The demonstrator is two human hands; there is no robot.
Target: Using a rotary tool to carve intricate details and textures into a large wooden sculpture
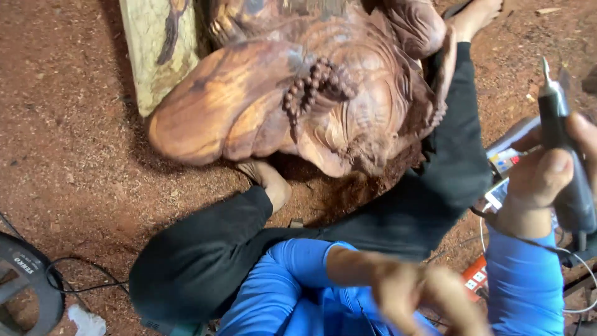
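The wooden sculpture (305, 93), the landmark for all positions below, lies on the ground between the person's legs and fills the upper centre of the head view. It is reddish-brown, smooth and rounded on its left lobe, with fine parallel ridges cut into its right flank and a string of carved beads (314, 84) across its middle. The sawdust-covered ground (68, 130) around it is coarse and rust-coloured. A pale painted board (155, 50) leans just left of the sculpture's top.

Below the sculpture, black trouser legs (205, 249) bend around it; one bare foot (270, 183) touches its underside, the other (472, 15) lies at its upper right. Blue sleeves (522, 286) cover both forearms.

Right of the sculpture and well apart from it, the right hand (547, 180) is closed firmly around a dark, slim rotary carving tool (563, 149), bit pointing up, cord trailing down. The left hand (416, 295), below the sculpture, is blurred; I cannot tell whether it holds anything.

Judgement: carving is paused, with the tool lifted clear of the wood. Resuming calls for bringing the bit down to the ridged flank and steadying the piece.

A round grey device (25, 280) with black cable lies at lower left of the sculpture; small packets (507, 158) sit at its right.
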